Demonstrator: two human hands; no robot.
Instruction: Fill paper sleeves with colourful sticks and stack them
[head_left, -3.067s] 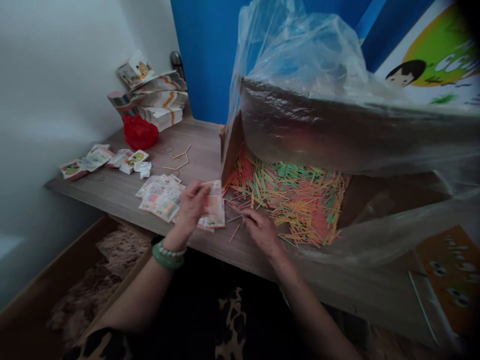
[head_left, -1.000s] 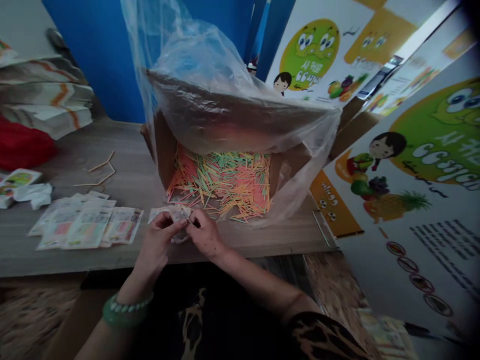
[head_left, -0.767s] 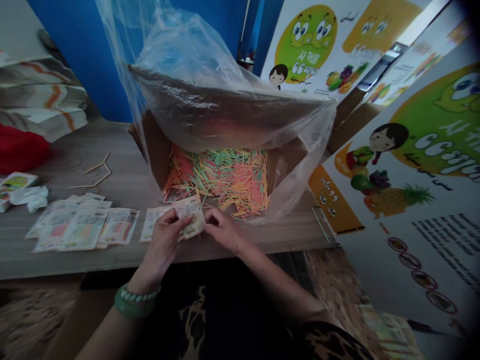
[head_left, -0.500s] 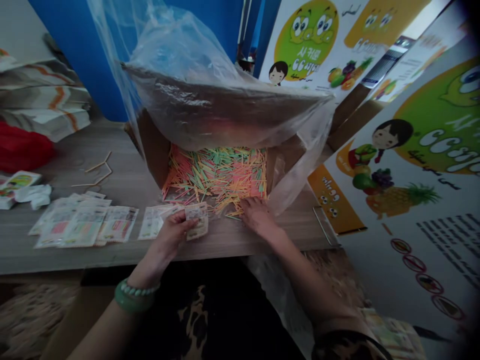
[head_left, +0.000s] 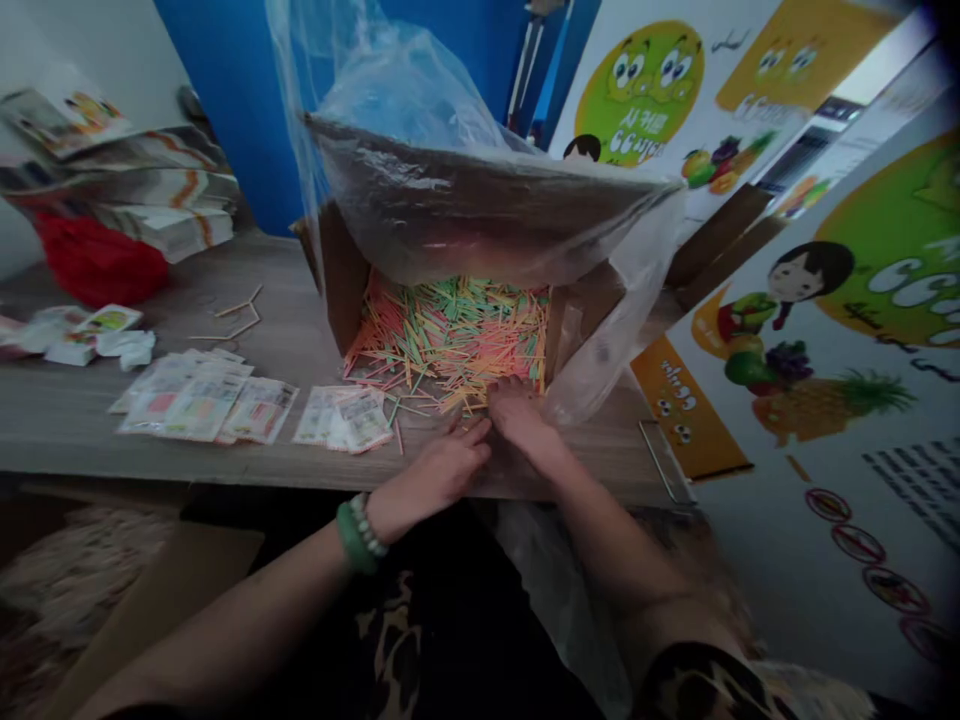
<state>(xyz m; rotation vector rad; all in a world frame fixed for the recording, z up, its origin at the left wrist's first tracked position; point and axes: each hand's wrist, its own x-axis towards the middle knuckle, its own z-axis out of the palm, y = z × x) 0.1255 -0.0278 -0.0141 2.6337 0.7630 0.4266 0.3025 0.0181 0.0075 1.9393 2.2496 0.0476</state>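
Thin pastel sticks (head_left: 457, 335), pink, green, yellow and orange, fill an opened cardboard box (head_left: 345, 290) lined with clear plastic, and some spill onto the table in front. My right hand (head_left: 521, 412) rests at the front right of the pile, its fingers curled together over sticks; the fingertips are partly hidden. Close beside it, my left hand (head_left: 446, 465) reaches across, fingers loosely apart and near the right fingertips, with no packet in it. Left of the spilled sticks lie a few small clear printed packets (head_left: 361, 418). Farther left is a larger group of filled packets (head_left: 199, 400).
Clear plastic sheeting (head_left: 420, 90) drapes over the box's raised flap. Printed cartons (head_left: 810, 400) stand on the right. At the back left are stacked flat cartons (head_left: 180, 190) and a red bag (head_left: 101, 260). Bent sticks (head_left: 240, 305) and a crumpled tissue (head_left: 127, 347) lie on the table (head_left: 285, 270).
The packet that my left hand held has been let go and lies with the small group of packets. My left hand has moved right to my right hand, which stays at the sticks.
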